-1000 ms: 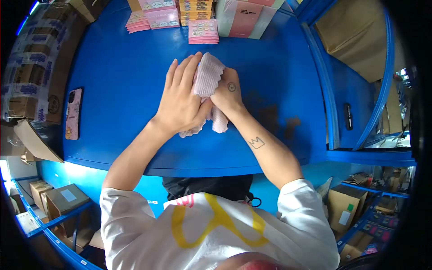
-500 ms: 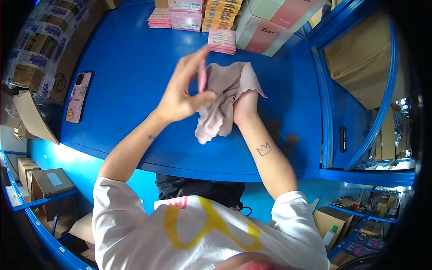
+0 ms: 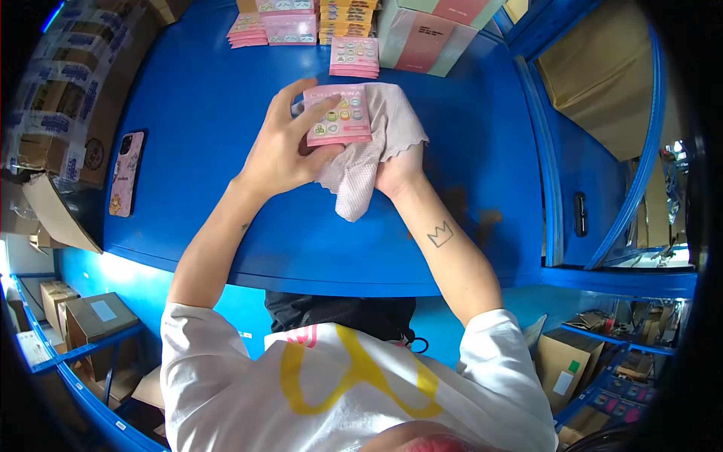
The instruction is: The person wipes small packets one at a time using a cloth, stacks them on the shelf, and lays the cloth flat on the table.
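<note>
My left hand (image 3: 273, 157) grips a flat pink packet (image 3: 351, 126) by its left side, fingers across its front and thumb at the lower edge. Small round cartoon pictures cover the packet's face, which is turned up toward me. Behind and below it hangs a crumpled pale pinkish-grey cloth (image 3: 392, 120) with a wavy edge. My right hand (image 3: 401, 175) is under the cloth, which drapes over its fingers and hides them. The packet overlaps the cloth's left part.
At the back of the blue table (image 3: 196, 98) stand a stack of similar pink packets (image 3: 354, 59), yellow boxes (image 3: 346, 19) and a large pink-and-green box (image 3: 425, 41). A phone in a pink case (image 3: 126, 173) lies at left, near taped cartons (image 3: 64, 98). A blue frame (image 3: 538, 151) rises at right.
The packet in my left hand has turned from edge-on to face-up and come against the cloth. The cloth has shifted and spread over my right hand. The camera view has moved slightly.
</note>
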Available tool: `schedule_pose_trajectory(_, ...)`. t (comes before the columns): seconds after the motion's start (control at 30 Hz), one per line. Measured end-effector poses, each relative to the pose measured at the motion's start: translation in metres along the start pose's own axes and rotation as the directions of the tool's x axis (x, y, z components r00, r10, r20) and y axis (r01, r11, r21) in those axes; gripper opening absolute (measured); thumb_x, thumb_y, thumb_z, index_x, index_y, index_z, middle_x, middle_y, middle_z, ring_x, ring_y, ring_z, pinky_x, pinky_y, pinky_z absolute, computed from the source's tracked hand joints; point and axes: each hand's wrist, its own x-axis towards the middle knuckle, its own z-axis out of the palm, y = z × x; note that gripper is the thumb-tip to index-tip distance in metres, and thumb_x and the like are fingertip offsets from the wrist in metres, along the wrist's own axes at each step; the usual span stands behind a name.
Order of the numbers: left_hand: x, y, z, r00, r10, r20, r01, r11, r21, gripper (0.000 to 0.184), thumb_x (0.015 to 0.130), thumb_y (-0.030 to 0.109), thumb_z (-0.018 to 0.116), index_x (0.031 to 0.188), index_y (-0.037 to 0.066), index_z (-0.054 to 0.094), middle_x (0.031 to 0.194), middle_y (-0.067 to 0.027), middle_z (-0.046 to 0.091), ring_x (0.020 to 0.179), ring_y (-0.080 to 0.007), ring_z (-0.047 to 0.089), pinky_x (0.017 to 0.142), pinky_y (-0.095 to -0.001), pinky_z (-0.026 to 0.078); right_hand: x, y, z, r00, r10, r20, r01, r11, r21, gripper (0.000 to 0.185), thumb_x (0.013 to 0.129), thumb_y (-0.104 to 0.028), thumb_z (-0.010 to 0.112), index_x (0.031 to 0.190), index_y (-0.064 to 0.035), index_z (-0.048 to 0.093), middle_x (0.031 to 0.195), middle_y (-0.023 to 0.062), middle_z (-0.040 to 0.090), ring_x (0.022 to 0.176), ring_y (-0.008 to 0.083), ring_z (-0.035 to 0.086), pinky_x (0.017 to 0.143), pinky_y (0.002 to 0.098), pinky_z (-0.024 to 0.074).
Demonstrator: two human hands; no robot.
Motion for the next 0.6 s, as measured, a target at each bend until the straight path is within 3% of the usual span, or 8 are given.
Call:
schedule_pose_trajectory(0.2,0.005,-0.010,-0.013,0.979,-0.141,0.148,0.154,0.985,-0.078,0.061,0.066,0.017,0.087,0.118,0.007,0.058,0.126,-0.0181,0.050,0.107,-0.0342,0.056,0.094,-0.0420,0.047,0.015,0.009,-0.008,0.999,0.043,0.019,-0.042,0.997,-0.058,0.041,0.100,-0.040,0.044,0.123,-0.0071,0.055,0.112,0.0101,0.063,0.096,0.0162,0.063,0.078,0.0287,0.0513)
schedule_pose_trajectory(0.33,0.028,-0.033,-0.019,0.961,-0.270,0.061,0.274,0.900,-0.340,0.056,0.067,0.013,0.085,0.116,0.005,0.059,0.125,-0.0158,0.052,0.106,-0.0312,0.056,0.091,-0.0397,0.047,0.007,0.002,-0.007,0.955,0.296,-0.021,-0.258,0.792,-0.553,0.057,0.097,-0.051,0.048,0.130,-0.0047,0.051,0.119,0.0129,0.060,0.104,0.0170,0.061,0.080,0.0289,0.0493)
schedule_pose_trajectory(0.5,0.077,-0.071,0.014,0.970,-0.237,0.059,0.243,0.916,-0.320,0.055,0.068,0.009,0.083,0.117,0.005,0.057,0.123,-0.0136,0.053,0.105,-0.0291,0.057,0.090,-0.0379,0.047,-0.004,-0.006,-0.003,0.908,0.418,-0.001,-0.346,0.750,-0.564,0.056,0.093,-0.045,0.059,0.127,-0.0004,0.053,0.118,0.0154,0.062,0.096,0.0208,0.063,0.076,0.0305,0.0514)
schedule_pose_trajectory(0.6,0.099,-0.071,0.036,0.972,-0.228,0.061,0.235,0.917,-0.321,0.056,0.068,0.010,0.084,0.116,0.005,0.057,0.121,-0.0134,0.053,0.104,-0.0296,0.057,0.091,-0.0377,0.047,-0.004,0.000,-0.011,0.932,0.362,-0.024,-0.306,0.747,-0.590,0.057,0.094,-0.043,0.059,0.129,0.0008,0.051,0.122,0.0166,0.060,0.099,0.0219,0.063,0.078,0.0311,0.0512)
